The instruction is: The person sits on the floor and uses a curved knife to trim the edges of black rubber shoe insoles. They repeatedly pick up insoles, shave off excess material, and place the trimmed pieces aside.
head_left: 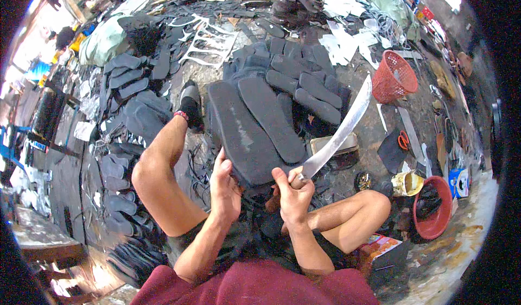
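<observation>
Our right hand point(296, 196) closes around the handle of a long, curved, silvery metal knife point(341, 131), its blade slanting up and away to the right of the grip. Our left hand point(225, 191), left of that grip, meets the near left edge of a broad, charcoal, sole-shaped slab point(241, 137); its fingers are partly hidden, so we cannot tell how firmly it pinches. A narrower, dark grey, rounded sole point(274, 120) lies against the slab, just beyond the grip.

We judge the main danger to be a slip: if the slab shifts under loose fingers, a leftward sweep could bring the blade toward our left hand. A low swing to the right could put our bare right knee point(374, 202) at risk. The blade tip, well beyond the grip, appears near a red, latticed plastic basket point(394, 77) and could snag it, though depth is unclear.

Heaped dark soles point(298, 72) crowd the far side; the freest room seems to be above the grip.
</observation>
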A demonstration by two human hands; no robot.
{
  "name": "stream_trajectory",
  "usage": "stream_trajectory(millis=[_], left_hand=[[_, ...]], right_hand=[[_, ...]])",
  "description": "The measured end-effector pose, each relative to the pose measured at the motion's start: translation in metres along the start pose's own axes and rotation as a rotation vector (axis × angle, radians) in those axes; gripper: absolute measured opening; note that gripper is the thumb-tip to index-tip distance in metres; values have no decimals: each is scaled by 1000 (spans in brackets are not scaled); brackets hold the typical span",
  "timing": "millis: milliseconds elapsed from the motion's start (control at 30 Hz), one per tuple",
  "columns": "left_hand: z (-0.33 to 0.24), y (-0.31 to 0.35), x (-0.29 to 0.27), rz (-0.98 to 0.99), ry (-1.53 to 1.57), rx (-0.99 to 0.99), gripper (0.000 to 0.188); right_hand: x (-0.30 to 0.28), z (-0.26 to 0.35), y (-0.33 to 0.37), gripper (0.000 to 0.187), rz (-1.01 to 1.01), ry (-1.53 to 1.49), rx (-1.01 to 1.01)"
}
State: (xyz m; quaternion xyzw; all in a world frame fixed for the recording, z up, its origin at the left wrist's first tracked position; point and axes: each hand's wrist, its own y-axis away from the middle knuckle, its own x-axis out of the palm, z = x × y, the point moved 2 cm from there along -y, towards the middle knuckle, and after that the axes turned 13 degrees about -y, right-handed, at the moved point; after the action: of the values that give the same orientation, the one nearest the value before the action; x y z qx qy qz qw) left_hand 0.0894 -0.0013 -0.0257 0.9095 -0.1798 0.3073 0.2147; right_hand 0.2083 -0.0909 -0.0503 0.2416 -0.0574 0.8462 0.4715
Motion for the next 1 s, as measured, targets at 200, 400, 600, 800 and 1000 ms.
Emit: stream_trajectory(millis=[200, 400, 600, 800, 1000], left_hand=[[-9, -9, -20, -300, -349, 164, 55], [-72, 1, -35, -431, -420, 158, 59], [-76, 20, -44, -536, -401, 127, 58], [-72, 36, -44, -590, -476, 127, 51], [-54, 47, -48, -577, -440, 78, 59]], right_hand=[[-6, -1, 20, 21, 157, 128, 224], [-86, 57, 65, 47, 383, 452, 41], [-118, 40, 96, 38, 696, 749, 92], [-109, 35, 105, 35, 744, 802, 16], [-58, -11, 87, 33, 716, 810, -220]])
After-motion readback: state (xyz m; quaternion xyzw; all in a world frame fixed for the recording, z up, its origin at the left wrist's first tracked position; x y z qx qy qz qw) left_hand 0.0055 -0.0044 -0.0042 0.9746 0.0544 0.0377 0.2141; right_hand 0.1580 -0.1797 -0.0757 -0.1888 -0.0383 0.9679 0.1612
